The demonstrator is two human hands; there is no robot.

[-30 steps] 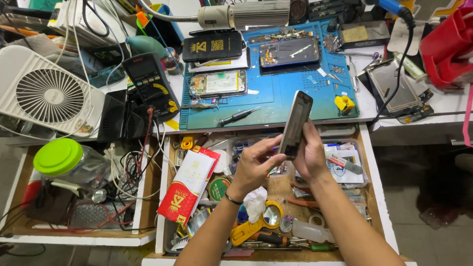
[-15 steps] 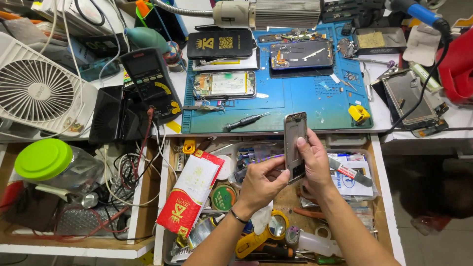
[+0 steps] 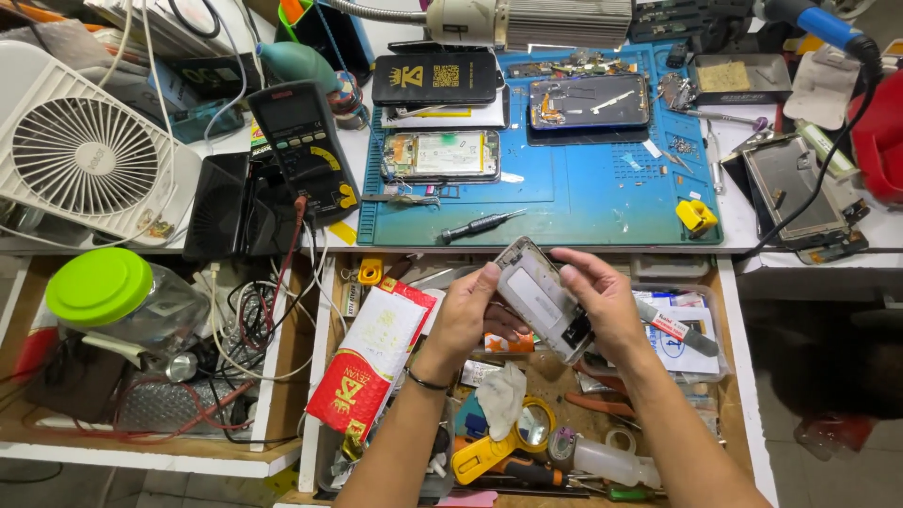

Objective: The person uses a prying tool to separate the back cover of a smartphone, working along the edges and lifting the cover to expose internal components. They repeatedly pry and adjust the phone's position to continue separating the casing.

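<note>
Both my hands hold a white phone frame (image 3: 542, 299) over an open drawer (image 3: 734, 376) full of tools. My left hand (image 3: 467, 313) grips its left edge and my right hand (image 3: 602, 303) holds the right side and lower end. The frame lies tilted, its inner side facing up. On the blue work mat (image 3: 583, 188) beyond it lie an opened phone (image 3: 440, 156), a dark phone body (image 3: 589, 102) and a small screwdriver (image 3: 478, 226).
A white fan (image 3: 80, 155) stands at the left, a multimeter (image 3: 303, 141) beside the mat. A green-lidded jar (image 3: 118, 301) and tangled cables fill the left drawer. A red packet (image 3: 372, 362), yellow magnifier (image 3: 494, 442), cloth and pliers lie in the drawer under my hands.
The phone frame has been lowered from upright to a flat, tilted hold and turned over. My hands have dropped toward the drawer, and the view has shifted closer.
</note>
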